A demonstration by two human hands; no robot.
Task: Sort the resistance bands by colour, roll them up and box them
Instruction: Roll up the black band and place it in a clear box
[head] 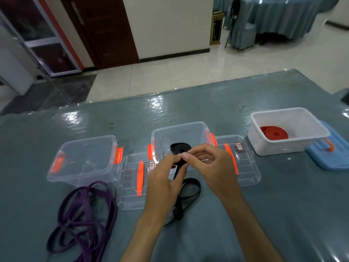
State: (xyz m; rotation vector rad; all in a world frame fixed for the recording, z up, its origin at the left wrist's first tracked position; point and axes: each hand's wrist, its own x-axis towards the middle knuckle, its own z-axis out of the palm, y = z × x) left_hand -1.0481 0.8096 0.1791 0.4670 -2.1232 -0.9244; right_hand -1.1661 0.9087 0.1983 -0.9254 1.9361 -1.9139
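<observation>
1. Nearest, at the left front of the table [283, 214], the purple bands [83, 220] lie unrolled in a loose tangle of long loops. Their long axis runs from the near edge away toward the left clear box [83, 159], and the far loops end just before it.
2. The black band [184, 197] is at centre. Its free tail lies on the table in a flat loop and rises toward the hands; its long axis runs near to far. Its upper end is wound into a small roll held between both hands.
3. The left hand [164, 178] has its fingers curled round the roll and strap from the left. The right hand [209, 167] pinches the roll's top with thumb and fingertips.
4. Behind the hands stands the middle clear box [181, 137] with orange latches. A black roll [180, 147] seems to lie flat in it, though the fingers hide part of it.
5. Two clear lids with orange handles lie flat: the left lid [132, 182] between the two clear boxes, the right lid [243, 163] to the middle box's right. Each carries a small white label with a red border; the writing is too small to read.
6. Farthest right, the white box [287, 129] holds a red roll [273, 132] lying flat. A blue lid [328, 152] lies just beside it.
</observation>
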